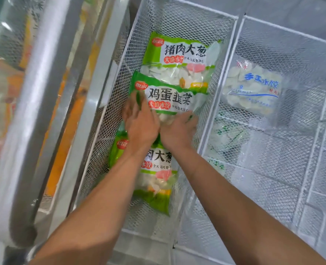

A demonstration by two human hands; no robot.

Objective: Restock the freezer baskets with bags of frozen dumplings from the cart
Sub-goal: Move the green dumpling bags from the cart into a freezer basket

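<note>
Dumpling bag, the egg-and-chive one, lies in the left mesh basket, overlapping the pork-and-scallion bag beyond it. Your left hand and right hand, side by side, press its near end, likely seating it in a shingled row.

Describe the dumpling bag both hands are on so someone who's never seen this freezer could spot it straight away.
Start at the white mesh freezer basket on the left, which holds three green dumpling bags in a row. The middle green bag lies partly over the far green bag, with the left hand and right hand on its near end. Its big black characters differ from those on its two neighbours.
</note>
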